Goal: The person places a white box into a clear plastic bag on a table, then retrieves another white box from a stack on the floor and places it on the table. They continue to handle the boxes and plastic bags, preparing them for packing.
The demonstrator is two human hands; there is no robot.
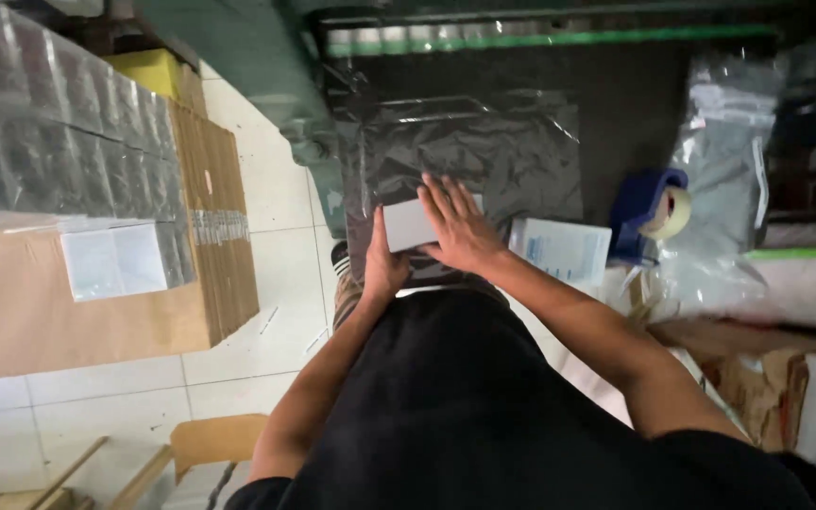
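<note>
Black shirt nearest camera | dark surface (635, 104): clear plastic bag (484, 151) spread flat, small grey box (406, 224) on its near edge, seemingly not yet bagged | right hand (460, 227) open, flat on box; left hand (382, 264) grips its left end | second box (559, 250), tape dispenser (658, 212) right, untouched.

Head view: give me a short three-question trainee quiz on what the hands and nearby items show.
1. True or false: the right hand lies flat on top of the small white box.
2. Which item sits right of the second white box? A) blue tape dispenser B) scissors C) marker
3. What lies spread on the dark table beyond the hands?

Key: 1 true. 2 A. 3 a clear plastic bag; the left hand grips the box's near left edge.
</note>
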